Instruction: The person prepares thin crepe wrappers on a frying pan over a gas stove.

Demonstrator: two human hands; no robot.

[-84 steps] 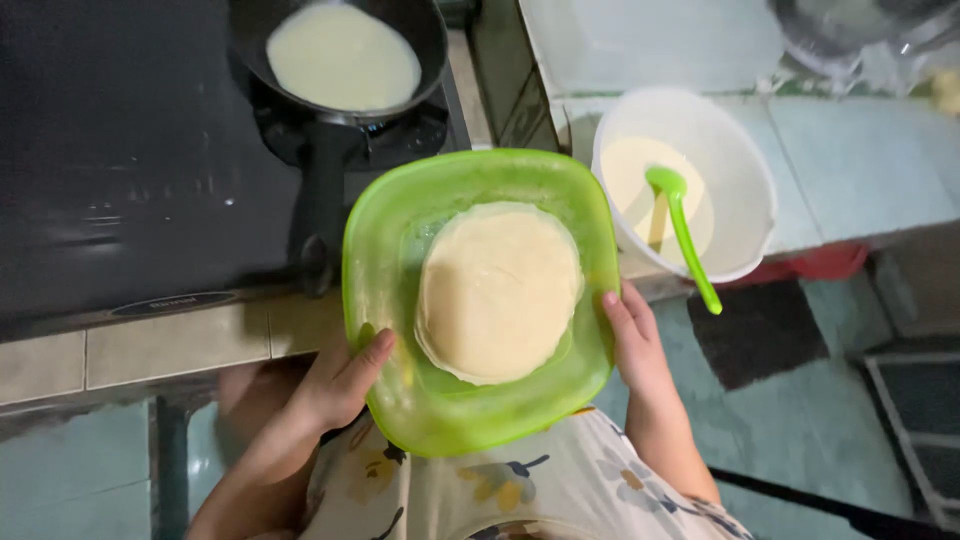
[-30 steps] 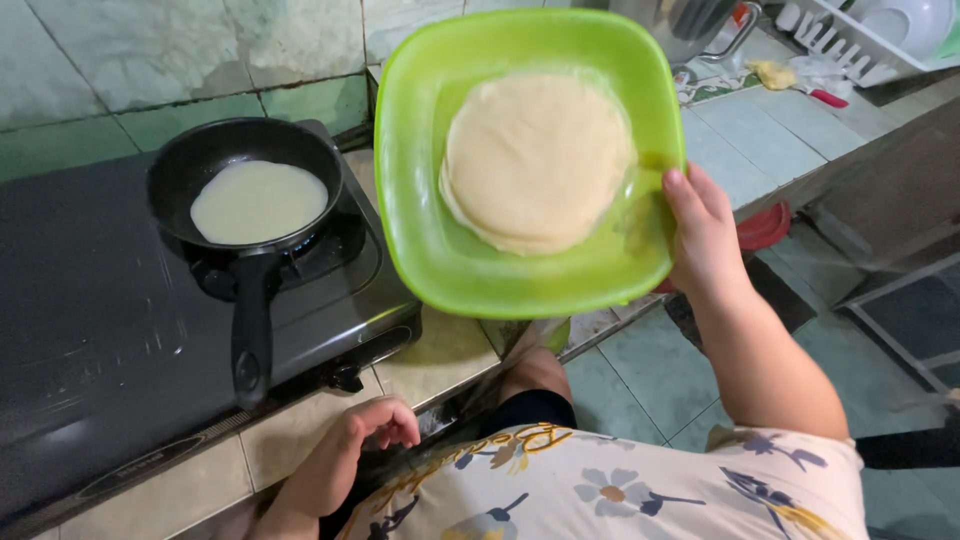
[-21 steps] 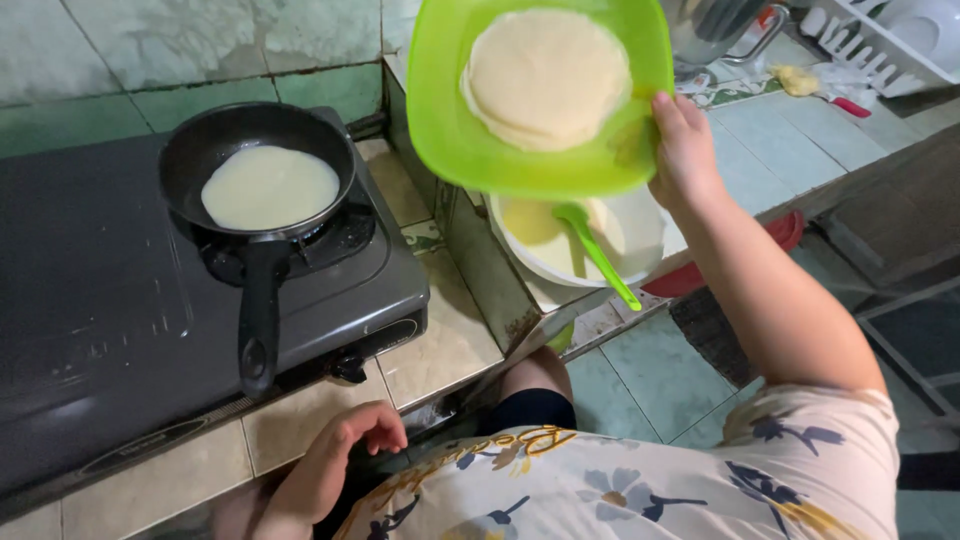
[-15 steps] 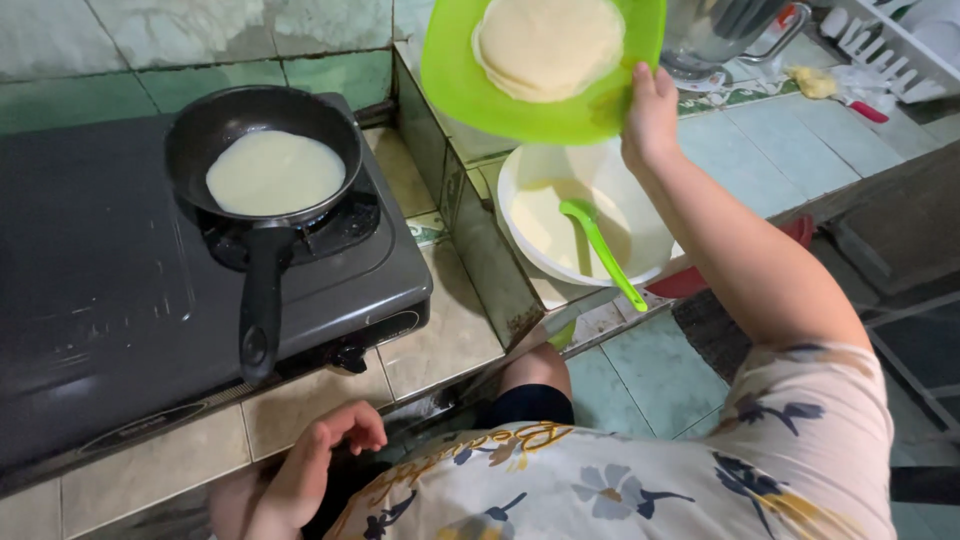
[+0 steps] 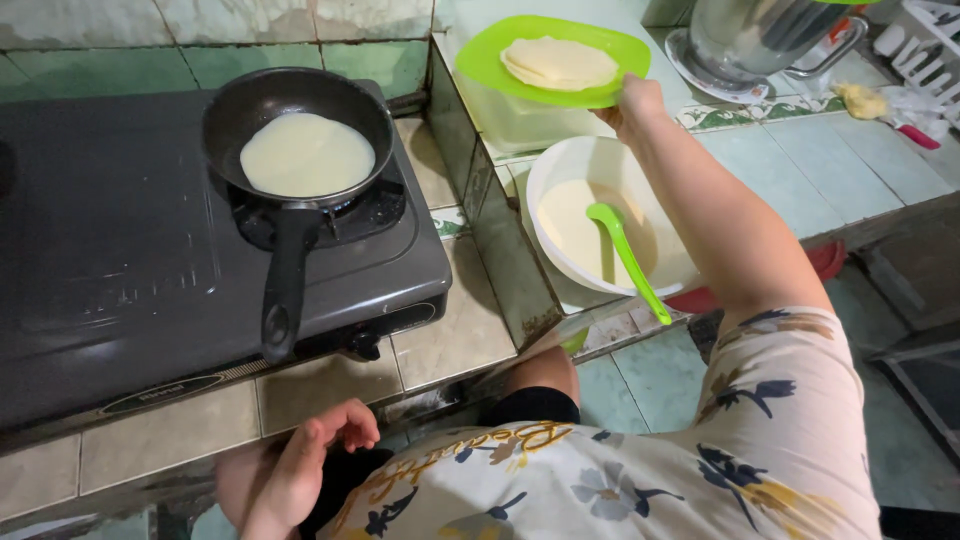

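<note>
My right hand (image 5: 632, 102) grips the near edge of a green plate (image 5: 490, 55) that carries a stack of pale thin pancakes (image 5: 558, 62); the plate hovers over a clear container on the tiled counter. My left hand (image 5: 318, 452) rests low by my lap, loosely curled and holding nothing. A black frying pan (image 5: 298, 132) with a pale round pancake (image 5: 307, 154) in it sits on the dark gas stove (image 5: 120, 250), handle pointing toward me. A white bowl of batter (image 5: 600, 228) with a green ladle (image 5: 626, 256) stands below my right arm.
A metal pot (image 5: 760, 35) stands at the back right of the counter, beside a dish rack (image 5: 920, 30) and a yellow sponge (image 5: 860, 98). A metal splash panel (image 5: 490, 220) separates the stove from the lower counter. Tiled floor lies to the right.
My right hand has carried the green plate from in front of me up and away toward the back of the counter. My left hand let go of the plate and dropped to my lap.
</note>
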